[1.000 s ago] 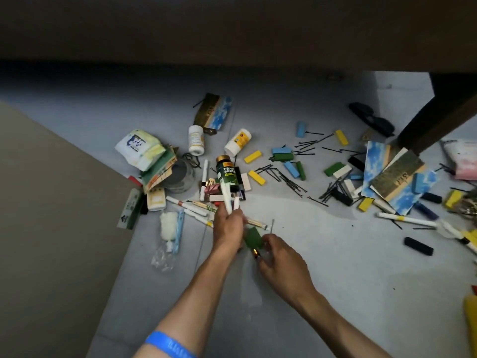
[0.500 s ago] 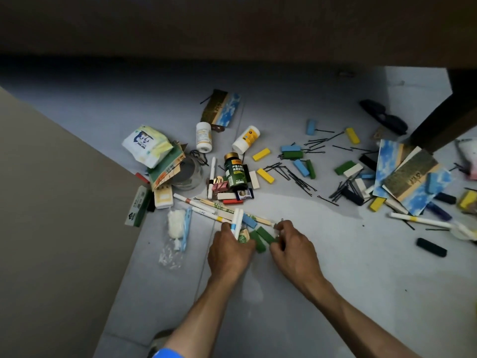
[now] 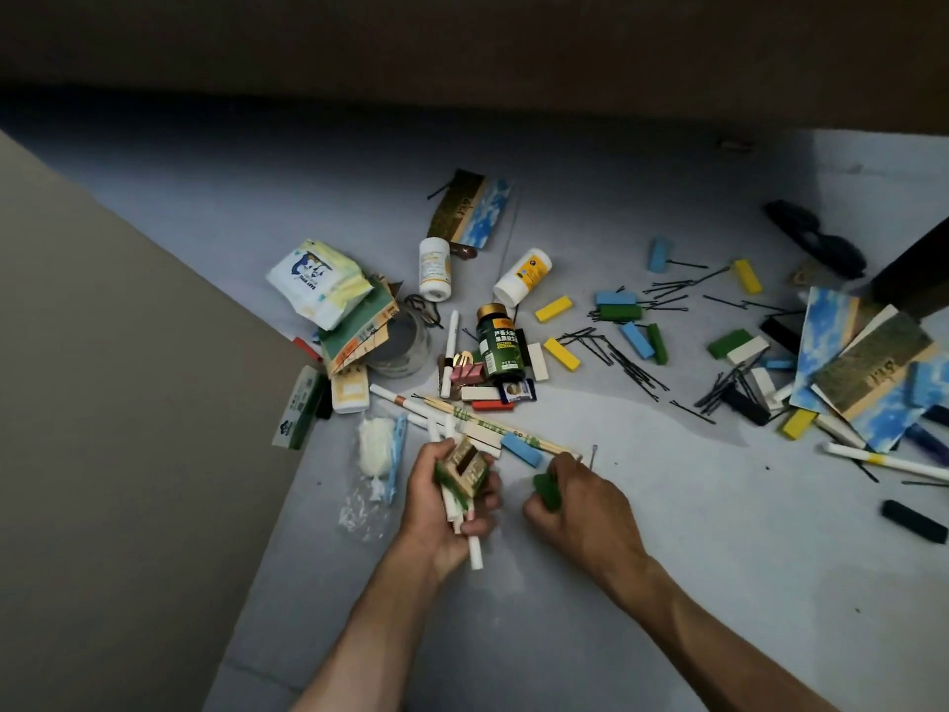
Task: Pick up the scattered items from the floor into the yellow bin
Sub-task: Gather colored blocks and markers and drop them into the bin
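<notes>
My left hand (image 3: 442, 511) grips a bundle of small items (image 3: 464, 475): a green and gold packet, a green block and white sticks that poke out below my fingers. My right hand (image 3: 580, 501) holds a green block (image 3: 546, 491) just off the floor. Right above both hands lie a blue block (image 3: 521, 449) and a pair of wrapped chopsticks (image 3: 493, 426). A dark green bottle (image 3: 499, 345) lies further up among the scattered pieces. The yellow bin is out of view.
A tan panel (image 3: 128, 429) fills the left side. Coloured blocks, black hairpins (image 3: 624, 358), two white bottles (image 3: 523, 277), a tissue pack (image 3: 318, 282), blue cards (image 3: 868, 367) and white pens cover the floor ahead and right. A dark furniture leg (image 3: 919, 280) stands at the right.
My left hand rose from the floor, turned palm up, with the packet and sticks gathered in it. My right hand took a green block off the floor and drew back slightly.
</notes>
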`<state>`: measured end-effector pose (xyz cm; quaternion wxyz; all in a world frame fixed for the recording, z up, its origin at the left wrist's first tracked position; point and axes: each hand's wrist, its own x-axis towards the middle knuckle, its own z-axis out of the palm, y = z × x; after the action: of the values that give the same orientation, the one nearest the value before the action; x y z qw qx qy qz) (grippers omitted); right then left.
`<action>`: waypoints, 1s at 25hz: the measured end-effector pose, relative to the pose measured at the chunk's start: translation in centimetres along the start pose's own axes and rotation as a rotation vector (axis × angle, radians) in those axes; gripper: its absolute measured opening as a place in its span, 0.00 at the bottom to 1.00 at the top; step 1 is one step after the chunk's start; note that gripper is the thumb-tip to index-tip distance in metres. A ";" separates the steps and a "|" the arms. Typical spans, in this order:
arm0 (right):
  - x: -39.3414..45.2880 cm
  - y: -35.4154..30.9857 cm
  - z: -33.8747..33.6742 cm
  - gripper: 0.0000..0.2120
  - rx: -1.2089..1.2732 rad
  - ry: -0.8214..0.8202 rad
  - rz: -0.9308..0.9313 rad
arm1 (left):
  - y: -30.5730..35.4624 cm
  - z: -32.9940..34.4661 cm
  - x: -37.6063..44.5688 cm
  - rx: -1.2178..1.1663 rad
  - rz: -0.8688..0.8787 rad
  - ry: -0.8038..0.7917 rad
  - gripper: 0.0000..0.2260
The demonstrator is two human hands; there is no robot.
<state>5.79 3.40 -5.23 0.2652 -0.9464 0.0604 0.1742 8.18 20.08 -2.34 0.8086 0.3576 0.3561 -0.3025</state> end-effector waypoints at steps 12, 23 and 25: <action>3.9 -3.4 -3.9 0.06 1.257 -0.325 0.288 | 1.8 -0.3 1.8 0.684 0.360 0.801 0.12; 2.7 -2.8 -0.4 0.16 -0.475 -0.041 -0.272 | 4.2 -0.4 2.8 1.784 0.614 0.653 0.18; 2.7 -2.9 -0.6 0.12 -0.511 -0.026 -0.248 | 3.7 -0.7 2.7 1.852 0.656 0.625 0.17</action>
<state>9.07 5.50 -4.37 0.0379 -0.9805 -0.1049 0.1620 12.20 22.03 -3.50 0.1301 0.9827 0.0626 -0.1162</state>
